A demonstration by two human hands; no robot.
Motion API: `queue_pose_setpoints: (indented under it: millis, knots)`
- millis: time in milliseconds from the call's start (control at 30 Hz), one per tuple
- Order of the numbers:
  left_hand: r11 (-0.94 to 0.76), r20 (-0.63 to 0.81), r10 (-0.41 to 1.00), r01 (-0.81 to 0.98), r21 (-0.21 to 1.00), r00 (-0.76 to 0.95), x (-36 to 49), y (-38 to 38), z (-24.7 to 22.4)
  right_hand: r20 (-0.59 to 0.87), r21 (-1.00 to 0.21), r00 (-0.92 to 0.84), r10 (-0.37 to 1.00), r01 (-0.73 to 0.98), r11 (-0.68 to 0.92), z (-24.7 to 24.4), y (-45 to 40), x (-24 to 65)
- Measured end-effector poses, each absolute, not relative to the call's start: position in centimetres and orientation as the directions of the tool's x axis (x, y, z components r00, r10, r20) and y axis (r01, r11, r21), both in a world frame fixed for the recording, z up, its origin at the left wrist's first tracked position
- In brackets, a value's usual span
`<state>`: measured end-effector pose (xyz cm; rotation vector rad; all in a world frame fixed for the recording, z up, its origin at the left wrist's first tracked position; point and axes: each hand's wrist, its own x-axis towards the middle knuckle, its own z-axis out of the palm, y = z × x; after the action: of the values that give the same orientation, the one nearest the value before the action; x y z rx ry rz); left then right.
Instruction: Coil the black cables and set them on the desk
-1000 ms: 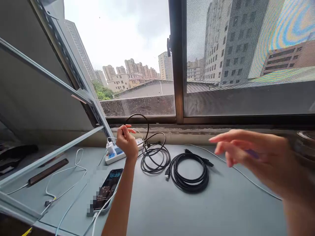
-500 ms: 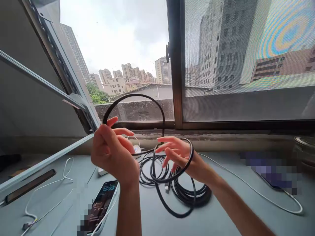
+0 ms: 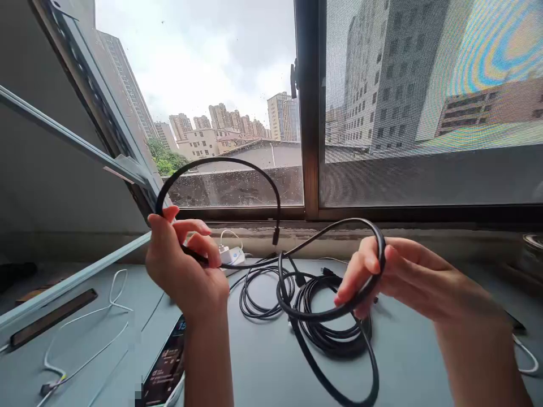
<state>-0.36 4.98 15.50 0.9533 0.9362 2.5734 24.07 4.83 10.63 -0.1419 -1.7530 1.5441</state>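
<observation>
A black cable (image 3: 229, 159) runs in loose loops between my two hands, above the desk. My left hand (image 3: 182, 254) is closed around it; one end arches up and over, and its plug hangs down near the middle. On the right, my right hand (image 3: 377, 277) pinches a loop of the same cable between thumb and fingers. Part of that loop sags low toward the desk. Behind and below the held loops, a thick coil of black cable (image 3: 326, 339) and a smaller black coil (image 3: 258, 308) lie on the desk.
A lit phone (image 3: 165, 367) lies beside my left forearm, with a white cable along it. Farther left are a dark phone (image 3: 53, 318) and a white cable (image 3: 55, 345). A power strip (image 3: 233, 257) with a white charger stands by the window wall. A glass jar (image 3: 532, 251) is at right.
My right hand has moved right and toward me, drawing its cable loop away from my left hand. The left hand has shifted slightly left. The hanging plug now shows.
</observation>
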Motion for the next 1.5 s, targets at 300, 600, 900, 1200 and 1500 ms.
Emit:
queue_pose_setpoints:
  millis: [300,600,900,1200,1500]
  knots:
    - [-0.840,0.605,0.175,0.202,0.503,-0.777,0.0,3.9,15.5,0.515,-0.832,-0.277,0.811,-0.387,0.397,11.4,5.0,25.0]
    - [-0.833,0.683,0.063,0.339,0.438,-0.727,1.8,3.3,15.3,0.536,-0.841,-0.041,0.843,0.065,0.538,10.5,5.6,23.8]
    - [-0.867,0.750,0.102,0.312,0.390,-0.654,4.8,4.0,13.2,0.600,-0.580,-0.150,0.786,0.594,0.557,8.2,6.0,17.5]
    - [-0.847,0.766,0.017,0.398,0.352,-0.642,4.5,3.5,13.3,0.473,-0.602,-0.188,0.861,0.644,0.472,7.6,7.2,17.2]
    - [-0.819,0.753,0.094,0.380,0.430,-0.651,0.8,5.6,14.3,0.579,-0.792,0.102,0.809,0.308,0.528,9.1,8.6,21.0]
